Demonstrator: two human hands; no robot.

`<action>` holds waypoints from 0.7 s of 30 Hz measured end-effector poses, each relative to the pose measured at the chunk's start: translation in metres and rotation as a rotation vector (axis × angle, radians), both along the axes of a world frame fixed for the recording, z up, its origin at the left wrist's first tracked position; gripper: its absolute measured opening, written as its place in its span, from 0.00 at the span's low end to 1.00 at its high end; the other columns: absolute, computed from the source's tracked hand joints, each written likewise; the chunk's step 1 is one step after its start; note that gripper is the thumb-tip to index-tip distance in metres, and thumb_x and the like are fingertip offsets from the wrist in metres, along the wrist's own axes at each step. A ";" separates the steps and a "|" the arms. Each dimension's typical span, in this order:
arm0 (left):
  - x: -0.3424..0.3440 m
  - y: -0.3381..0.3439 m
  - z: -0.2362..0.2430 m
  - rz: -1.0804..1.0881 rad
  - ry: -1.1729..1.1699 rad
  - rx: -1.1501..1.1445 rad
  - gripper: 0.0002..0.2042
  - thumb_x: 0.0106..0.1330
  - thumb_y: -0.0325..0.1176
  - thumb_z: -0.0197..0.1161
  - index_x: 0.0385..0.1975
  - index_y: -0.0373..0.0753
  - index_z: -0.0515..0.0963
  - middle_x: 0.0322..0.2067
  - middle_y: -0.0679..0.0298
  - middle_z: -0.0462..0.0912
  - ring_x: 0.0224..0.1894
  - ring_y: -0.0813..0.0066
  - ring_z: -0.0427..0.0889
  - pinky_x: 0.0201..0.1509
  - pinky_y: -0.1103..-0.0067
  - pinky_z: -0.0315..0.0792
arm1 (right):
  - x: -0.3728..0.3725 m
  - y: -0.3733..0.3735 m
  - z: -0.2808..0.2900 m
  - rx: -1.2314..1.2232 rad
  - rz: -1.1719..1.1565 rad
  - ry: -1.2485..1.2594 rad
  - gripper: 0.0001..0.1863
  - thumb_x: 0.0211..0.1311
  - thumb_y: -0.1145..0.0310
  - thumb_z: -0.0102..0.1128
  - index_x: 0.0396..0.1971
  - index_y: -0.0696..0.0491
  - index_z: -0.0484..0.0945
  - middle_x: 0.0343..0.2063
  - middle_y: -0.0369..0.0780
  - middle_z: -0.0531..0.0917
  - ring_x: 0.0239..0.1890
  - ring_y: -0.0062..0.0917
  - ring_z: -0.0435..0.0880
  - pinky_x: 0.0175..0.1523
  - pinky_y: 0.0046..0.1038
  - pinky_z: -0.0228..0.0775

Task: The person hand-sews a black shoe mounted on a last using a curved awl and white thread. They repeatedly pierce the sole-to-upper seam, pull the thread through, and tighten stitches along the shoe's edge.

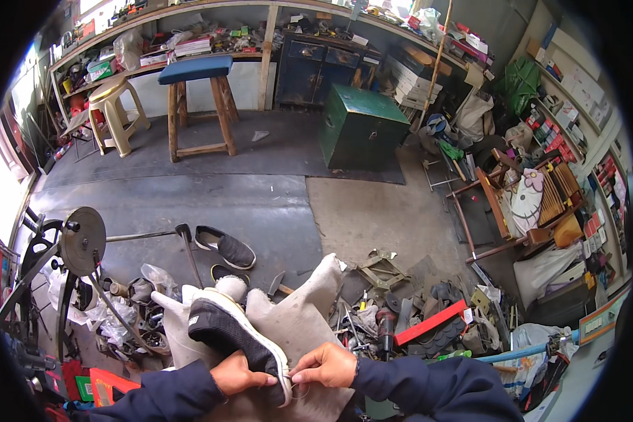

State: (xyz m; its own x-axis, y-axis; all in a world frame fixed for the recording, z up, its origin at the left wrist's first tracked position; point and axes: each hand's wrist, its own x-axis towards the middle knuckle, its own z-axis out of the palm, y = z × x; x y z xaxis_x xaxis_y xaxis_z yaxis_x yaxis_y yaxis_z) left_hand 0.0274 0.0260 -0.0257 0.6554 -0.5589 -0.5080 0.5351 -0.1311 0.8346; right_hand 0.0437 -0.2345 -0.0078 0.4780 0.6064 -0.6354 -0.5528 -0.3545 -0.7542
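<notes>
A black shoe [221,329] with a white sole lies tilted across my lap, over a pale beige cloth [306,309]. My left hand [238,374] is closed on the shoe near its lower end, the thumb pressed by the sole's edge. Right beside it, my right hand [328,366] pinches at the white sole rim, thumb and forefinger together. A thin pale thread [304,395] trails below those fingertips; whether a needle is there is too small to tell. The fingers of my left hand under the shoe are hidden.
Another black slip-on shoe [226,247] sits on the floor ahead. A hand-cranked machine with a round wheel [83,240] stands at left. Tools and scraps crowd the right, including a red bar [430,322]. Farther off are a blue-topped stool [195,70] and a green chest [364,130].
</notes>
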 end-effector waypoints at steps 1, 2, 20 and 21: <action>0.000 0.000 -0.001 0.000 -0.019 0.003 0.19 0.60 0.29 0.74 0.50 0.32 0.81 0.46 0.63 0.87 0.49 0.75 0.82 0.58 0.76 0.74 | 0.000 0.001 -0.001 -0.024 0.000 0.032 0.13 0.64 0.66 0.70 0.47 0.51 0.87 0.32 0.46 0.89 0.35 0.31 0.91 0.43 0.25 0.80; 0.000 0.000 -0.001 -0.013 -0.053 0.027 0.19 0.60 0.29 0.74 0.51 0.32 0.81 0.46 0.62 0.87 0.48 0.75 0.82 0.58 0.76 0.74 | -0.002 0.001 0.000 0.015 0.058 -0.251 0.12 0.64 0.66 0.69 0.46 0.51 0.87 0.32 0.47 0.89 0.35 0.33 0.90 0.43 0.28 0.80; -0.006 -0.001 -0.017 -0.021 -0.130 0.008 0.15 0.57 0.33 0.76 0.41 0.32 0.83 0.34 0.63 0.86 0.37 0.73 0.83 0.45 0.74 0.77 | -0.017 -0.006 0.024 -0.195 0.176 -0.672 0.11 0.65 0.65 0.70 0.42 0.55 0.88 0.28 0.46 0.88 0.28 0.31 0.90 0.35 0.29 0.79; -0.004 -0.002 -0.019 -0.069 -0.094 0.127 0.16 0.56 0.35 0.77 0.39 0.31 0.84 0.33 0.62 0.86 0.36 0.73 0.83 0.43 0.75 0.77 | -0.017 -0.005 0.024 -0.189 0.147 -0.627 0.11 0.65 0.65 0.70 0.42 0.55 0.88 0.27 0.46 0.88 0.28 0.30 0.90 0.35 0.28 0.79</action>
State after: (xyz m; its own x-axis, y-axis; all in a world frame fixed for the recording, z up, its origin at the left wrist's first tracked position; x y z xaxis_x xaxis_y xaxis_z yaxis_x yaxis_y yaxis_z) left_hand 0.0230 0.0236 -0.0451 0.6659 -0.5393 -0.5156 0.4414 -0.2723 0.8550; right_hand 0.0269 -0.2396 0.0163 0.7121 0.5989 -0.3664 0.0336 -0.5503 -0.8343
